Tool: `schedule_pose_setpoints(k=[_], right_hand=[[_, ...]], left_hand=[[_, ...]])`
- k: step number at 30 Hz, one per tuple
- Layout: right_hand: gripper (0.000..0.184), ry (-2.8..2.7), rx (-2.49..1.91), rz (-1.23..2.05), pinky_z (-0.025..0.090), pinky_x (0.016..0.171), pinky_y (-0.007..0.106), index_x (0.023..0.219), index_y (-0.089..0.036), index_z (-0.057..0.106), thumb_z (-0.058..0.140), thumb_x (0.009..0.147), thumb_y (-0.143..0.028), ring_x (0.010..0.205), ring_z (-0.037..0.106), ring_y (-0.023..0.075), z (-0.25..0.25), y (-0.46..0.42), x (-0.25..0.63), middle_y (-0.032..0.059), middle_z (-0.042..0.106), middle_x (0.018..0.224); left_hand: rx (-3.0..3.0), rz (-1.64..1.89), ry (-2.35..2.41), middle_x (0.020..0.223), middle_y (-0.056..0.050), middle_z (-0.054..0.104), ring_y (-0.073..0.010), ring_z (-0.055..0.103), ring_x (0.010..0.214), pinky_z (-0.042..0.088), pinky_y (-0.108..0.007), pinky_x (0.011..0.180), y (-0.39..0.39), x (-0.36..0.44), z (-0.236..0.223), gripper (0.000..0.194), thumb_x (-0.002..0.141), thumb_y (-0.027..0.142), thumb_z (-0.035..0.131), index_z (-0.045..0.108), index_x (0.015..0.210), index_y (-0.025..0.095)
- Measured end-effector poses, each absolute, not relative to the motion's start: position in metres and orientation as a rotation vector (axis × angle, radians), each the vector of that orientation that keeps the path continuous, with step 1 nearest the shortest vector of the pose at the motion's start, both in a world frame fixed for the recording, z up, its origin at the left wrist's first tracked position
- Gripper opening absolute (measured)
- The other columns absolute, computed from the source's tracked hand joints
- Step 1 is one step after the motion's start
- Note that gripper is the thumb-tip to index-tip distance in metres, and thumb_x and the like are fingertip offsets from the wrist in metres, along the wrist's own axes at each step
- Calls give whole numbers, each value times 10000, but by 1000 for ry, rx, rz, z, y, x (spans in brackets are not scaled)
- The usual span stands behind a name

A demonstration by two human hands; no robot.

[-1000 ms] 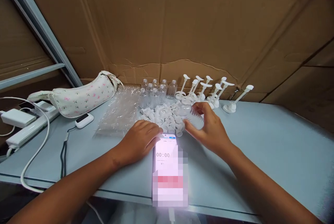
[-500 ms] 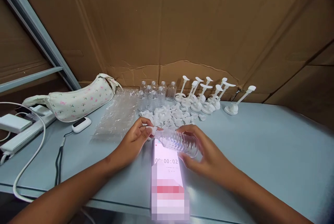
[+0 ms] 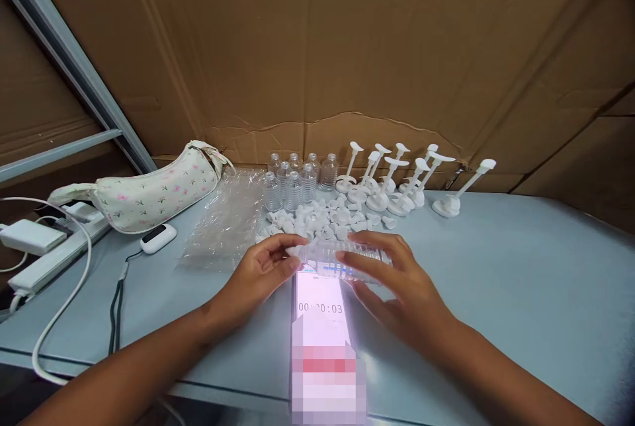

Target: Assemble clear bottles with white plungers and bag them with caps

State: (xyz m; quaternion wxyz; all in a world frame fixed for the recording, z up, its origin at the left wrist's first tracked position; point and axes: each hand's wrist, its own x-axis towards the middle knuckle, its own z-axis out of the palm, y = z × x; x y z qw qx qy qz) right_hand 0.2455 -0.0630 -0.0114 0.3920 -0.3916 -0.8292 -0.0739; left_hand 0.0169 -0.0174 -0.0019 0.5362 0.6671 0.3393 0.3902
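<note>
A clear ribbed plastic bottle point(image 3: 320, 258) lies sideways in the air above a phone, its neck pointing left. My right hand point(image 3: 409, 287) grips its body, with fingers over the top and the thumb beneath. At the neck, a small white cap point(image 3: 292, 251) is pinched between the thumb and fingers of my left hand point(image 3: 255, 284). The fingers partly cover it, so how far it sits on the neck is hidden. Just behind my hands is a pile of loose white caps point(image 3: 322, 219). Several clear bottles point(image 3: 294, 191) stand upright behind the pile.
Several white stands with round bases point(image 3: 378, 198) are at the back right, before a cardboard wall point(image 3: 307, 49). The lit phone point(image 3: 320, 327) shows a running timer. A clear plastic bag point(image 3: 218, 227), floral pouch point(image 3: 156, 191), white device point(image 3: 159, 239) and power strip point(image 3: 59, 254) lie left.
The bottle has become more level, and my right hand's fingers have shifted over its body. My left hand stays at the neck with the cap. The phone timer went from 02 to 03.
</note>
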Motion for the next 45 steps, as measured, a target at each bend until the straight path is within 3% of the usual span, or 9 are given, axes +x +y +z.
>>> schedule_pose_setpoints(k=[7,14,18,21,24,29,33,42,45], right_hand=[[430,-2109,-941,-48,494,847,412,1233,-304,510,531,856,-99,1079,509,238,-7,-66,243,80,532,1168],[339,-1836,-1074,776,489,894,350,1167,-263,563,630,835,-272,1082,567,213,9,-73,237,62,602,1149],[308,-1547,-1129,1295,506,618,238,1064,-211,584,644,817,-386,776,622,146,12,-72,234,45,638,950],[357,-1266,-1065,1707,355,384,160,922,-170,561,607,809,-505,484,515,79,13,-71,230,-6,583,650],[410,-1152,-996,1890,291,332,145,851,-162,534,565,802,-568,408,463,70,14,-71,229,-23,541,535],[311,-1621,-1189,1207,505,556,246,1049,-194,561,602,832,-414,692,620,147,15,-74,237,52,648,859],[325,-2088,-1047,460,484,891,348,1169,-231,549,588,849,-189,1050,570,198,11,-75,242,78,615,1132],[282,-2328,-811,-194,536,736,348,1141,-143,608,525,877,-87,954,593,227,5,-74,232,138,668,1095],[270,-2342,-726,-367,533,744,358,1113,-153,634,511,886,-76,961,595,240,8,-76,232,129,684,1082]], left_hand=[[2118,1101,899,958,-47,668,-151,627,882,545,-273,762,-17,11,-6,185,834,235,612,664,1010,209],[2603,1367,705,925,-54,681,-136,641,839,547,-236,728,-21,6,0,237,828,119,620,642,1058,171],[2717,1394,614,924,-67,682,-141,640,852,541,-231,724,-25,6,5,228,836,102,600,629,1058,144],[2752,1380,516,933,-75,672,-144,627,859,534,-248,744,-28,5,4,257,833,96,606,607,1088,128],[2750,1389,417,961,-76,656,-145,610,892,523,-263,780,-28,3,2,319,828,70,604,577,1141,131],[2804,1138,661,1061,-90,645,-176,586,953,505,-318,812,-19,4,-1,424,892,181,535,454,1307,167],[2970,678,782,1041,-94,659,-210,591,906,490,-380,787,-16,7,-3,410,946,253,399,418,1344,156],[2974,410,858,1033,-76,629,-192,561,931,480,-339,820,-17,3,-4,367,951,209,408,431,1311,144],[2963,446,871,955,-53,618,-185,552,866,481,-318,763,-18,3,1,233,939,198,426,543,1138,164]])
